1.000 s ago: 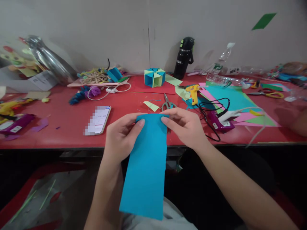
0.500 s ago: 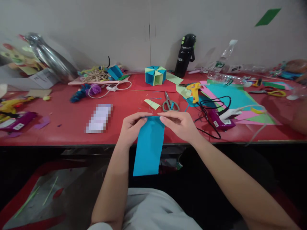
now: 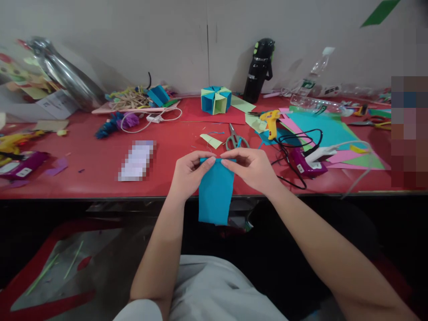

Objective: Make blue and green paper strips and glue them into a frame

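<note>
A blue sheet of paper (image 3: 216,196) hangs down in front of the table edge, its top edge pinched between both hands. My left hand (image 3: 194,174) holds that edge with thumb and fingers at the left. On the right, my right hand (image 3: 249,168) grips the same edge, with the fingertips of the two hands close together. Just beyond them lie a pale green paper scrap (image 3: 211,141) and grey-handled scissors (image 3: 236,140). Farther back stands a blue and pale green folded paper piece (image 3: 216,100).
The red table (image 3: 83,147) carries a yellow glue gun (image 3: 271,122), a purple power strip (image 3: 307,165) with cables, coloured sheets (image 3: 324,127), a black bottle (image 3: 259,71), a plastic bottle (image 3: 314,73), a metal flask (image 3: 67,73) and a pile of sticks (image 3: 130,101).
The blue sheet's lower end has swung up and slightly right and looks shorter. The left fingertips have moved right, closer to the right hand. The view has shifted slightly.
</note>
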Available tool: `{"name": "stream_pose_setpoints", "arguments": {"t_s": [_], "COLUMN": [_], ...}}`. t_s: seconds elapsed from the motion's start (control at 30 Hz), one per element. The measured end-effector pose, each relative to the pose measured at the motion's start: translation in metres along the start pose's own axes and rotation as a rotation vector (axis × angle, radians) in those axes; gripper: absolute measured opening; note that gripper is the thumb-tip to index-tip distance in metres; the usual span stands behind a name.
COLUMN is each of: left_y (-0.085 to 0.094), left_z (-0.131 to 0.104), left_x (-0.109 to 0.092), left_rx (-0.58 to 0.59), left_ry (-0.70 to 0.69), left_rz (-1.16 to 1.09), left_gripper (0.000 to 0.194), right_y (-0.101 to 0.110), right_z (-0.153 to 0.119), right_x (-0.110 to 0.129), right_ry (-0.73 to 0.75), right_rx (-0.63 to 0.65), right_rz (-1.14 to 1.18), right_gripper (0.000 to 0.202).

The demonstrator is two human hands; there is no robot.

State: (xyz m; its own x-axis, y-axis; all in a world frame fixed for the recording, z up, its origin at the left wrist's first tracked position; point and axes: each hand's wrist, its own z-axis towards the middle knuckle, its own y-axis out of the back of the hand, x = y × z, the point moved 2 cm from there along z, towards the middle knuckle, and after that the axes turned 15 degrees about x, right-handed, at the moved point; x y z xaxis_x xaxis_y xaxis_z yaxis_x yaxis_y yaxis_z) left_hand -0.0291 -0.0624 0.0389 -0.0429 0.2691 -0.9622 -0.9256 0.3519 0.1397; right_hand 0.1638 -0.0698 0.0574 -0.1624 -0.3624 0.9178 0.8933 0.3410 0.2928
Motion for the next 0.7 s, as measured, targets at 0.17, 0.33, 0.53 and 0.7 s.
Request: {"name": "stream_pose_setpoints", "arguments": {"t_s": [0.17,0.33,0.53,0.7], "left_y": [-0.0025,-0.0045,-0.0047,-0.0020], "left_z": [0.0014,0.0020,0.0015,0.0014], "left_x": [0.0005,-0.0032,0.0023,0.0026], "left_rx": [0.015,-0.081,-0.142,-0.131], "left_ry": [-0.001,-0.050,-0.017,-0.029], "left_rz": [-0.005,0.065,0.006,0.008], "left_gripper": [0.023,0.024,0.026,0.023], "right_y": [0.0013,0.0022,0.0010,0.0020], "right_z": [0.0021,0.0020,0.0018,0.0015], "right_x": [0.0019,0.0034,0.0065,0.0066], "right_ry": [0.017,0.012,0.006,0.008], "right_rx": [0.014,-0.010,-0.032,-0.016], "right_rz": [-0.041,-0.049,-0.047,-0.033], "right_gripper": [0.019,0.020,0.021,0.024]}}
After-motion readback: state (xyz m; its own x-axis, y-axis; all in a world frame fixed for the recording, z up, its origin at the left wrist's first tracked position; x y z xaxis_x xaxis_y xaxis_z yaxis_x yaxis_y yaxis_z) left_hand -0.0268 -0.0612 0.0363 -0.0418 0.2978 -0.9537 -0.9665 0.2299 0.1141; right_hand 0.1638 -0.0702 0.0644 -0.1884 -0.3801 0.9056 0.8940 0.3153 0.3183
